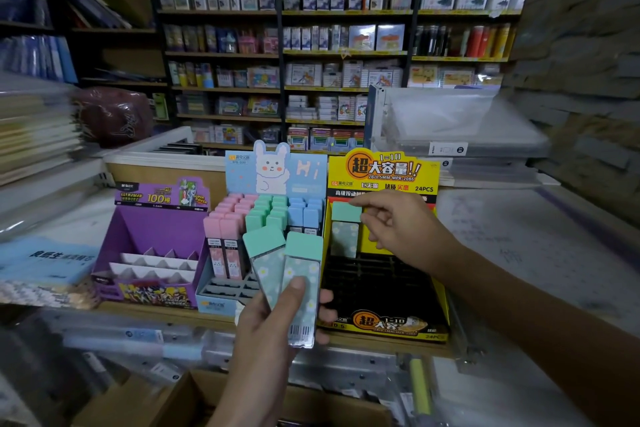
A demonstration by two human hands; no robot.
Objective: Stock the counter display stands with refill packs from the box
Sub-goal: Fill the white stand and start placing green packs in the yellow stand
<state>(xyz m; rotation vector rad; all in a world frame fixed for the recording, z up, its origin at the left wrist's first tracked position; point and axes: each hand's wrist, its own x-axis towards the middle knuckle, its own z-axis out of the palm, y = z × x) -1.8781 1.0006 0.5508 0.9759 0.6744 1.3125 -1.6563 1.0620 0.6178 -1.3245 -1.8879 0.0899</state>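
head view: my left hand (pixel 270 326) grips two mint refill packs (pixel 304 263), fanned apart just in front of the stands, ready to take one at a time. my right hand (pixel 394 225) is at another pack (pixel 344 236) standing in the yellow stand (pixel 381 170). its fingers curl by the cap, but i cannot tell if they pinch it.

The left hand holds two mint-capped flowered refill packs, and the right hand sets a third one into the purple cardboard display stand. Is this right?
Not quite. In the head view the right hand sets the third mint-capped flowered refill pack into the yellow and black cardboard display stand, not the purple one. The left hand does hold two such packs.
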